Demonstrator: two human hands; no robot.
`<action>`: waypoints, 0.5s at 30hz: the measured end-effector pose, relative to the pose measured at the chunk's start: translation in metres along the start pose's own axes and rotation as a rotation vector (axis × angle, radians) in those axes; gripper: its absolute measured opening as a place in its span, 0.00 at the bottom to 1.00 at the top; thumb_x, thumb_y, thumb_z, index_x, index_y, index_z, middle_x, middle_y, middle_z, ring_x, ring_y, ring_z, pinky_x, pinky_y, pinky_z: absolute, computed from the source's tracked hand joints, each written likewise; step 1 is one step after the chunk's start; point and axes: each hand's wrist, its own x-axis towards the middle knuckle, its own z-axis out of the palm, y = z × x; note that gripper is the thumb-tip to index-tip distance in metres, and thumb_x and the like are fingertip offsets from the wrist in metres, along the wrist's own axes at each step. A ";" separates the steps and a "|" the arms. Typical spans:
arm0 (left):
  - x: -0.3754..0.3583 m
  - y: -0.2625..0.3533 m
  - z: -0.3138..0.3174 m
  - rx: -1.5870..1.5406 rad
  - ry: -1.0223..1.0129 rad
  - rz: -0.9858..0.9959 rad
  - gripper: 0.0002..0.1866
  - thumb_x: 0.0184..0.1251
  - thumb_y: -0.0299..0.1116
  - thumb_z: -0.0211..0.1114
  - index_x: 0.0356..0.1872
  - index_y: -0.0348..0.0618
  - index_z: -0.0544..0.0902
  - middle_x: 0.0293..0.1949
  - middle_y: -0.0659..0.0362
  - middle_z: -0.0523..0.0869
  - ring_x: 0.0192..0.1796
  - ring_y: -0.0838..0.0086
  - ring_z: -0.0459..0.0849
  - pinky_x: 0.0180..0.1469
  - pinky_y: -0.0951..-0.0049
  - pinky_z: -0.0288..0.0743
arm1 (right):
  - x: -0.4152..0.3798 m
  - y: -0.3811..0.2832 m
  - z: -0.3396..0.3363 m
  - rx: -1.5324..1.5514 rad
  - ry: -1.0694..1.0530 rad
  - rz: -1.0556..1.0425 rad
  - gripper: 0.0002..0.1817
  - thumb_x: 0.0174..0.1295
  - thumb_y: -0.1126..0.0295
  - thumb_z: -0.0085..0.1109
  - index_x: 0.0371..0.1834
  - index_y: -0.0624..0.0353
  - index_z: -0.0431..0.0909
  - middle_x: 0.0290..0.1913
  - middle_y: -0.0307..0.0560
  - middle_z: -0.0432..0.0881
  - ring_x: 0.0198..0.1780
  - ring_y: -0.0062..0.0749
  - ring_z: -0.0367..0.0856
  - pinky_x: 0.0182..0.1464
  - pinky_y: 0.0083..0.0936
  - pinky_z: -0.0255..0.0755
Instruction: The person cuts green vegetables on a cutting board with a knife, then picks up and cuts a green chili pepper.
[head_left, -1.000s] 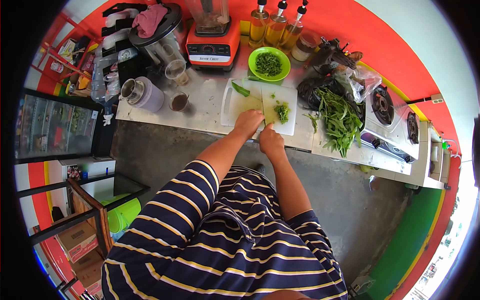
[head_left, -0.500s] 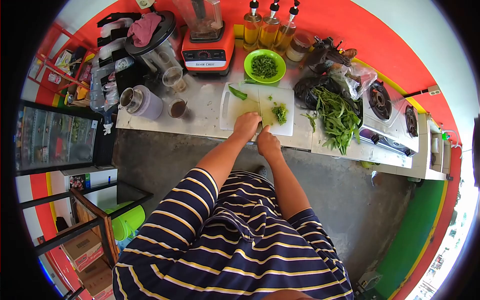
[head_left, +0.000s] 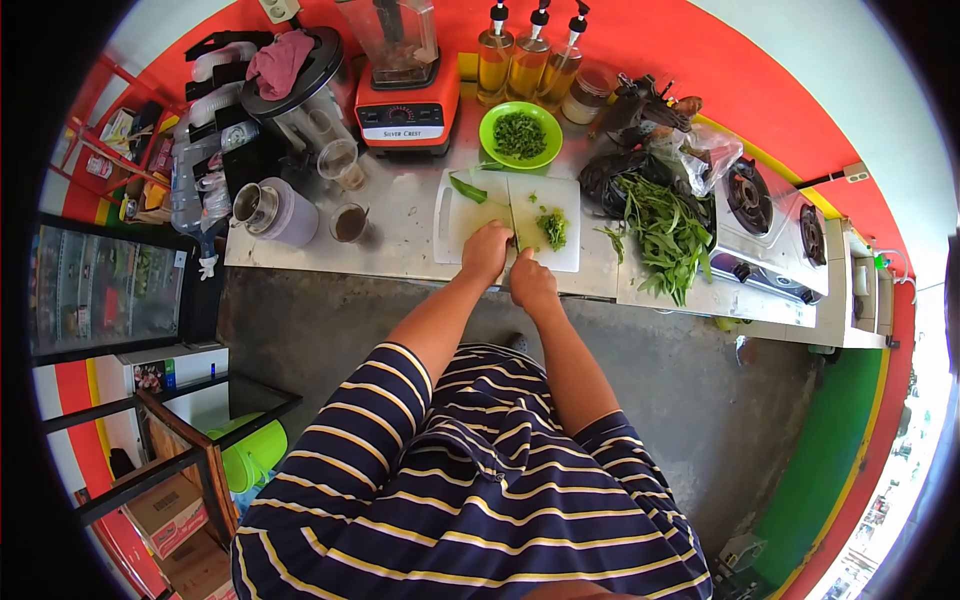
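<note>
On the white cutting board [head_left: 447, 225] my right hand [head_left: 533, 282] is closed round a knife [head_left: 513, 208], whose thin blade points away from me over the board. Left of the blade, my left hand [head_left: 485, 252] is closed with its knuckles up; what its fingers hold is hidden. A small heap of chopped greens [head_left: 552, 228] lies right of the blade. One long green leaf [head_left: 468, 190] rests at the board's upper left. Behind the board stands a lime-green bowl [head_left: 488, 140] with chopped greens [head_left: 520, 135] in it.
A pile of leafy greens [head_left: 668, 235] lies to the right, beside a black plastic bag [head_left: 603, 183] and a gas stove [head_left: 750, 225]. A red blender [head_left: 405, 112], pump bottles [head_left: 527, 68], a cup of dark drink [head_left: 350, 223] and a metal-topped container [head_left: 290, 215] stand behind and left.
The whole view has shifted slightly to the left. Both hands stay at the board's near edge, with the left hand a little lower and the knife still between them.
</note>
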 end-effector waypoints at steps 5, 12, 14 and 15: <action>-0.005 0.002 0.000 -0.087 0.037 -0.037 0.05 0.62 0.27 0.64 0.35 0.45 0.87 0.39 0.52 0.83 0.47 0.52 0.83 0.48 0.52 0.78 | -0.007 -0.009 -0.003 0.129 -0.068 0.116 0.19 0.65 0.74 0.56 0.55 0.68 0.63 0.48 0.70 0.86 0.53 0.61 0.86 0.55 0.46 0.81; -0.007 -0.002 0.004 -0.125 0.067 -0.014 0.04 0.61 0.25 0.64 0.35 0.42 0.86 0.40 0.51 0.82 0.48 0.52 0.82 0.49 0.53 0.77 | -0.001 -0.011 -0.003 0.064 -0.060 0.079 0.19 0.67 0.71 0.56 0.56 0.68 0.64 0.46 0.66 0.87 0.50 0.58 0.88 0.52 0.42 0.83; -0.007 -0.004 0.006 -0.119 0.059 -0.014 0.04 0.61 0.25 0.64 0.35 0.42 0.86 0.40 0.51 0.82 0.47 0.52 0.82 0.49 0.53 0.77 | -0.007 -0.015 0.003 0.083 -0.064 0.087 0.19 0.67 0.71 0.56 0.56 0.68 0.64 0.47 0.66 0.87 0.51 0.58 0.88 0.52 0.43 0.83; -0.007 -0.005 0.006 -0.117 0.056 -0.013 0.04 0.61 0.25 0.64 0.35 0.42 0.86 0.40 0.51 0.82 0.47 0.52 0.82 0.49 0.53 0.77 | -0.009 -0.016 0.004 0.097 -0.065 0.100 0.19 0.67 0.71 0.56 0.56 0.69 0.64 0.47 0.66 0.87 0.51 0.58 0.88 0.52 0.43 0.83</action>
